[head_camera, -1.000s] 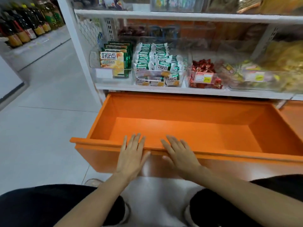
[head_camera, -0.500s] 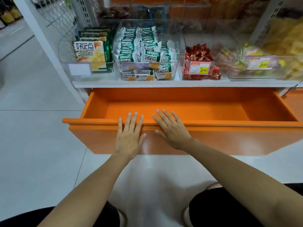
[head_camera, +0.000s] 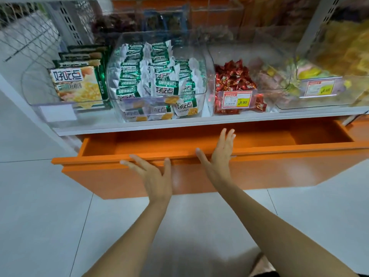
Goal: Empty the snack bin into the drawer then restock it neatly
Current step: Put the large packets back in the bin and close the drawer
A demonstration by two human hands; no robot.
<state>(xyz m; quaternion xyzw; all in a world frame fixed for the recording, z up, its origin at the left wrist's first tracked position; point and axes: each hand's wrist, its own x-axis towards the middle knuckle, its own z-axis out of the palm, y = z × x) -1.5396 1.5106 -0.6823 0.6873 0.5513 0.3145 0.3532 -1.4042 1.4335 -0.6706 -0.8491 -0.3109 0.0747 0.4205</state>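
Snack bin [head_camera: 200,56] holds green-white packets [head_camera: 128,76], above open drawer [head_camera: 103,176]. Our left hand [head_camera: 156,176] and right hand [head_camera: 220,156]: fingers spread, gripping nothing, below bin.

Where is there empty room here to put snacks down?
The drawer floor, between its orange walls, shows bare. The shelf above is crowded: bins stand side by side, leaving only a thin front strip.

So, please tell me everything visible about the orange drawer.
The orange drawer is a wide, shallow box, smooth and glossy like painted metal. It stands pulled out under the white shelf. Its visible inside is plain orange. The left hand and right hand, fingers spread, are at its front rim; contact is unclear.
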